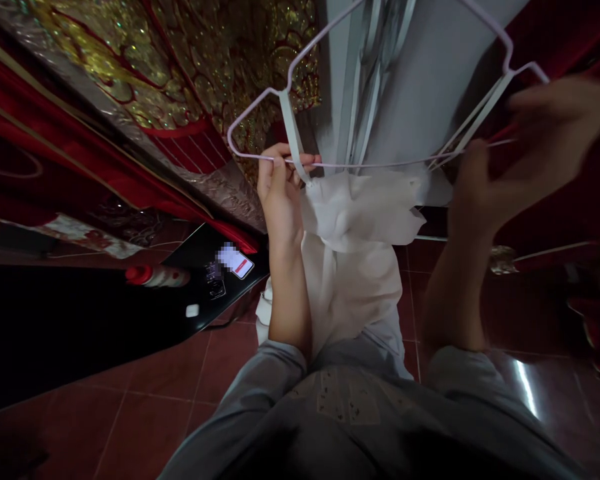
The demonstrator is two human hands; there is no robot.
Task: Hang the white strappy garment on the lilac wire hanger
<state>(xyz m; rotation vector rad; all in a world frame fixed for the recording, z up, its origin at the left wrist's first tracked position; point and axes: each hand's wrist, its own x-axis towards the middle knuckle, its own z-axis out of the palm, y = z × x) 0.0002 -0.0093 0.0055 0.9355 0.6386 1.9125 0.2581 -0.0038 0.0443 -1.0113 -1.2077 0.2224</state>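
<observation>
A pale pink hanger (380, 164) is held up in front of me, with a white strap (291, 127) looped over its left side and another strap (485, 113) over its right. From these hangs a white garment (363, 207) with a ruffled upper layer, reaching down in front of my body. My left hand (281, 177) is closed around the hanger's lower bar beside the left strap. Near the hanger's right end is my right hand (525, 150), blurred by motion. Its thumb and fingers are apart, with the hanger's end between them; whether they touch it is unclear.
Gold sequinned and red garments (190, 80) hang at left. A black table (105, 333) below holds a phone (243, 265), a red-capped bottle (157, 275) and a small white case (193, 311). Metal bars (367, 87) stand behind the hanger. Dark red cloth (575, 40) hangs at right above tiled floor (235, 350).
</observation>
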